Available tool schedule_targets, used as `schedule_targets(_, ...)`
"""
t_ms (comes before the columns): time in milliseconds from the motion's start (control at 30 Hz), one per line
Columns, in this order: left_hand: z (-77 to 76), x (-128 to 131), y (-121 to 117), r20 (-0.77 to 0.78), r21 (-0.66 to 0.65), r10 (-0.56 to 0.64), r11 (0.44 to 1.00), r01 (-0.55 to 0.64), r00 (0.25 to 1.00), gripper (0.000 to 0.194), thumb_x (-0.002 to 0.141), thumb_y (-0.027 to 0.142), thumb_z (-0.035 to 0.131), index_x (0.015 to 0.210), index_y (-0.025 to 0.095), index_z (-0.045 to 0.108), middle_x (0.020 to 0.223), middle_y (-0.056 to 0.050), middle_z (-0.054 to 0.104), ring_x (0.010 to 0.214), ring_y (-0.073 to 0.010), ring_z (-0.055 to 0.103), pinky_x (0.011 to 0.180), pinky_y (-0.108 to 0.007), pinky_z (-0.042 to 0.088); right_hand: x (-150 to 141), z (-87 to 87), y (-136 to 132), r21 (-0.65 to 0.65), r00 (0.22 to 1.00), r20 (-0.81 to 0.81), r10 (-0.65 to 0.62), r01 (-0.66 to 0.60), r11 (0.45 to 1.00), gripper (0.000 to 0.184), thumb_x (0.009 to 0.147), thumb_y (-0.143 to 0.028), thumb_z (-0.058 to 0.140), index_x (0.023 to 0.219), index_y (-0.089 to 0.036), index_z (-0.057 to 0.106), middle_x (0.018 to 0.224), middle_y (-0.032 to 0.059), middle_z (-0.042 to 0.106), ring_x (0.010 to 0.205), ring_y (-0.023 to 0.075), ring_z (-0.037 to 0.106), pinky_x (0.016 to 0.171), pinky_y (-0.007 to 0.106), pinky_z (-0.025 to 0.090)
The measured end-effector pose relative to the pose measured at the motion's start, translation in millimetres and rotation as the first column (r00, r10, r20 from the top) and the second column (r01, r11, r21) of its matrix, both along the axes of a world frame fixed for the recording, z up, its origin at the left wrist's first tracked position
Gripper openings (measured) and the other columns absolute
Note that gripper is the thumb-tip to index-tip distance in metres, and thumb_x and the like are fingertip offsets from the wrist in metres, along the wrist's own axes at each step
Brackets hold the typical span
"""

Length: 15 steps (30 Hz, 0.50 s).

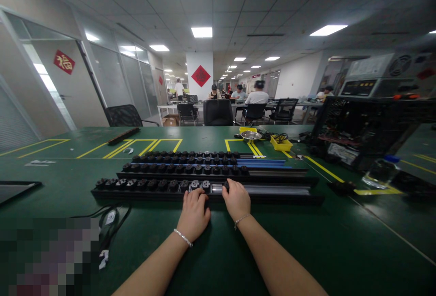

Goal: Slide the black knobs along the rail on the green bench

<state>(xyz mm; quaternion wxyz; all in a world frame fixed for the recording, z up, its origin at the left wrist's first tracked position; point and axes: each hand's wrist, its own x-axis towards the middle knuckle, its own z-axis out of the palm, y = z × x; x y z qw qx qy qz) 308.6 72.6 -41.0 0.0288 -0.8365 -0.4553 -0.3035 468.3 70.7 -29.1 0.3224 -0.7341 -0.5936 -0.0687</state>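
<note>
A long black channel lies across the green table in front of me, with a row of black socket modules in its left part. Bare silvery metal shows along its right part. My right hand pinches one dark socket module over the channel, a short gap right of the row; the fingers partly cover it. My left hand rests at the channel's near edge. Its fingertips touch near the row's last modules and its thumb is apart, with nothing seen in its grasp.
Two similar loaded channels lie behind, one with a blue strip. A cable lies at front left. A metal bowl and a yellow bin stand further back. An opened computer case and clear bottle are at right.
</note>
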Motion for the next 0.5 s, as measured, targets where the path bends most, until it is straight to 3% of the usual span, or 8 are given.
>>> schedule_targets(500,0.3,-0.4,-0.8,-0.013,-0.022,-0.004,1.0,0.004,1.0,0.023,0.072,0.015,0.049,0.094,0.02,0.055,0.11,-0.008,0.053,0.112,-0.0241,0.046,0.107,-0.053,0.022,7.5,1.8,-3.7,0.028,1.0,0.0,-0.03,0.03,0.999,0.031,0.082,-0.03,0.046,0.106,-0.015,0.061,0.101,0.0078,0.065,0.099,0.0195,0.053,0.086,0.029,0.036)
